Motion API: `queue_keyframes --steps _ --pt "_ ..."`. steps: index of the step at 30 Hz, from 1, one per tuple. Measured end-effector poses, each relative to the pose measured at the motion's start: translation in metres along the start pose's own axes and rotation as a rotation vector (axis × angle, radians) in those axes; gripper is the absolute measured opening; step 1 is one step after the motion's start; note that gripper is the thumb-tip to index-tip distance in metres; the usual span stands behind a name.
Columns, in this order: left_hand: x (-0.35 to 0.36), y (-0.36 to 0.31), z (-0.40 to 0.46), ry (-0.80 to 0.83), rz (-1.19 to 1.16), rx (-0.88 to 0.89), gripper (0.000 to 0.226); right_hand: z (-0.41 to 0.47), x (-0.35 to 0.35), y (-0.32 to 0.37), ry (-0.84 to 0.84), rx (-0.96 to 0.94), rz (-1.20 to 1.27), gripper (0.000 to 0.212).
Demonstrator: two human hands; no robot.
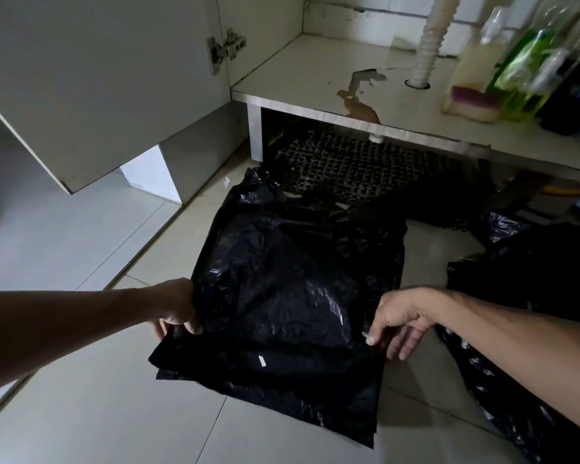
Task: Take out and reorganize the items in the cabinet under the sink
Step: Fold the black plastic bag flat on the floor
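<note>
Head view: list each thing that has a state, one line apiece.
Cabinet door: swung open.
Black plastic bag: spread flat on the floor tiles.
Left hand: pinches the bag's left edge.
Right hand: fingers curled at the bag's right edge; grip unclear.
Cabinet shelf: surface peeled and stained.
Bottles: upright on the shelf, blurred.
Sponge: lying on the shelf.

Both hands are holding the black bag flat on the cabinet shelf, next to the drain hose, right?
Not the shelf. The head view shows both hands, left and right, holding the black bag flat on the tiled floor, in front of the cabinet.
</note>
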State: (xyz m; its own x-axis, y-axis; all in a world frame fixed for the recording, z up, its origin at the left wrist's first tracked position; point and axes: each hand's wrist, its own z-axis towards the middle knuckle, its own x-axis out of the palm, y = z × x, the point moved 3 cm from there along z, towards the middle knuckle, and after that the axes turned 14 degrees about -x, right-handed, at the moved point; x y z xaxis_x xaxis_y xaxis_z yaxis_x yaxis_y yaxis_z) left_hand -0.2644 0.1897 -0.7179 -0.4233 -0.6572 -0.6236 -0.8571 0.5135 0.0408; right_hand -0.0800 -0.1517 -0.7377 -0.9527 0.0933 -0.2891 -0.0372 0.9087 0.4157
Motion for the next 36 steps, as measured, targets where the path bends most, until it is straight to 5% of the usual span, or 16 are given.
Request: queue_keyframes --steps 3,6,9,12,20,27,29,34,36 --pt "0.0 -0.005 0.0 -0.125 0.09 0.013 0.049 -0.003 -0.006 -0.002 0.015 0.025 -0.035 0.024" --pt "0.005 -0.021 -0.007 -0.458 0.329 0.145 0.114 -0.006 -0.012 0.002 0.069 0.001 0.069 0.04" --pt "0.027 -0.043 -0.014 -0.393 0.401 0.293 0.15 -0.002 -0.025 0.007 -0.07 -0.047 0.261 0.077" --pt "0.047 -0.059 -0.013 -0.21 0.503 0.243 0.152 0.004 -0.036 0.011 -0.211 -0.075 0.445 0.09" --pt "0.052 -0.07 -0.013 -0.121 0.532 0.198 0.148 0.013 -0.053 0.02 -0.515 -0.106 0.504 0.012" --pt "0.052 -0.068 -0.006 -0.113 0.506 0.22 0.148 0.032 -0.071 0.04 -0.618 -0.263 0.817 0.034" --pt "0.053 -0.069 -0.006 -0.115 0.525 0.216 0.148 0.034 -0.083 0.043 -0.791 -0.325 0.804 0.032" --pt "0.051 -0.073 -0.01 -0.11 0.553 0.215 0.148 0.021 -0.11 0.051 -1.29 -0.168 0.136 0.047" --pt "0.051 -0.073 -0.011 -0.105 0.57 0.212 0.146 0.016 -0.102 0.067 -1.423 -0.483 -0.282 0.052"
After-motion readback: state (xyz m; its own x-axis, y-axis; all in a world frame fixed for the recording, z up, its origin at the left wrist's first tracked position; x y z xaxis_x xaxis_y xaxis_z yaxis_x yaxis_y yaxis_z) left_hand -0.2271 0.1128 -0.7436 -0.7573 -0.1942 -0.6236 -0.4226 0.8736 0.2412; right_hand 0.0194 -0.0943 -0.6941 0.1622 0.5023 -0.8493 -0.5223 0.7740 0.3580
